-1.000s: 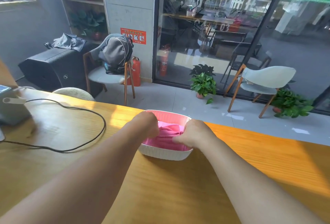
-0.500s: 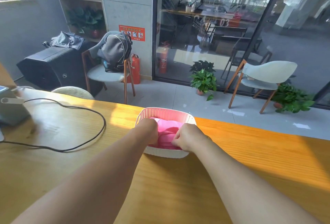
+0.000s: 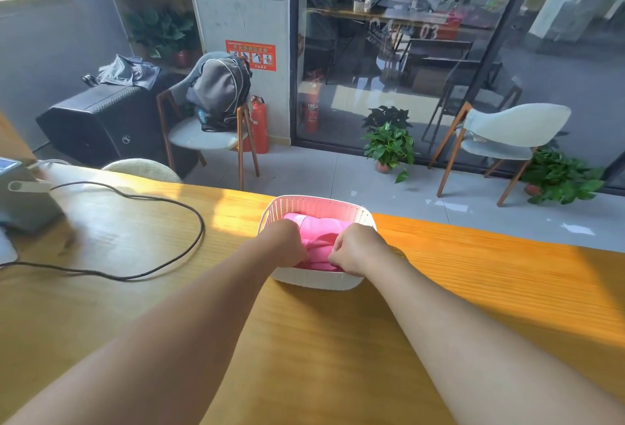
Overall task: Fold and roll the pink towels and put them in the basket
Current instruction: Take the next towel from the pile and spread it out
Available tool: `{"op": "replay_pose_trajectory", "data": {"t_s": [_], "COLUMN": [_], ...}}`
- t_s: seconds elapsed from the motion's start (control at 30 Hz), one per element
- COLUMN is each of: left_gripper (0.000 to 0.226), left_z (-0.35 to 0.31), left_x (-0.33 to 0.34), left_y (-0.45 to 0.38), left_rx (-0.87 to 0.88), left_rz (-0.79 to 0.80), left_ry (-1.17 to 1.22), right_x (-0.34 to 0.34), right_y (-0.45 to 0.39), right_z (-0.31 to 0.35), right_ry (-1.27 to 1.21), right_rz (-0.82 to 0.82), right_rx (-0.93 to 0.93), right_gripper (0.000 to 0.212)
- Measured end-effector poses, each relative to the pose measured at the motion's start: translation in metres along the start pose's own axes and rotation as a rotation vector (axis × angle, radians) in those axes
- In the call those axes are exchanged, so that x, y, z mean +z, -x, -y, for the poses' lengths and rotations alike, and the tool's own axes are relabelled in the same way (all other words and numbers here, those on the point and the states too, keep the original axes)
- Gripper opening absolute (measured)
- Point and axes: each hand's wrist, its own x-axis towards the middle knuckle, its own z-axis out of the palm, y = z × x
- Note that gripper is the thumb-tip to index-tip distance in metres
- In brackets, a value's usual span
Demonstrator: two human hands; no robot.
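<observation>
Both hands are down inside the basket [image 3: 318,208], which sits at the table's [image 3: 473,289] far edge. The left hand [image 3: 285,243] and the right hand [image 3: 355,250] each have fingers curled into the pink towels [image 3: 321,233] — gripping or tucking the cloth, though the fingertips themselves are hidden. The towels lie bunched in the basket between the two hands; whether they are neatly rolled I cannot tell. No other towel shows on the table, so the task looks near its end — probably just seating this last bundle.
</observation>
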Motion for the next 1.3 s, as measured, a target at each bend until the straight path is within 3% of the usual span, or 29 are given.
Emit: {"op": "replay_pose_trajectory", "data": {"t_s": [0.2,0.33,0.47,0.67,1.03,1.3], "left_gripper": [0.017,0.024,0.026,0.024,0.021,0.018], "left_z": [-0.004,-0.031,-0.075,-0.176,-0.503,-0.66], "left_x": [0.008,0.007,0.016,0.077,0.174,0.231], "left_y": [0.011,0.029,0.066,0.136,0.307,0.362], "left_rx": [0.009,-0.003,0.071,0.136,0.489,0.529], "left_rz": [-0.39,-0.442,-0.38,-0.195,0.178,0.328], "left_ry": [0.296,0.577,0.837,0.956,1.124,1.116], "right_x": [0.004,0.003,0.003,-0.004,-0.077,-0.095], "right_y": [0.015,0.048,0.092,0.176,0.41,0.494], "right_z": [0.003,-0.005,-0.046,-0.158,-0.453,-0.609], "right_ry": [-0.141,-0.44,-0.834,-1.198,-1.313,-1.262], "right_rz": [-0.168,-0.311,-0.274,-0.32,-0.663,-0.761], "right_rx": [-0.058,-0.088,0.016,0.265,0.403,0.509], "right_gripper": [0.023,0.046,0.04,0.032,0.028,0.027]}}
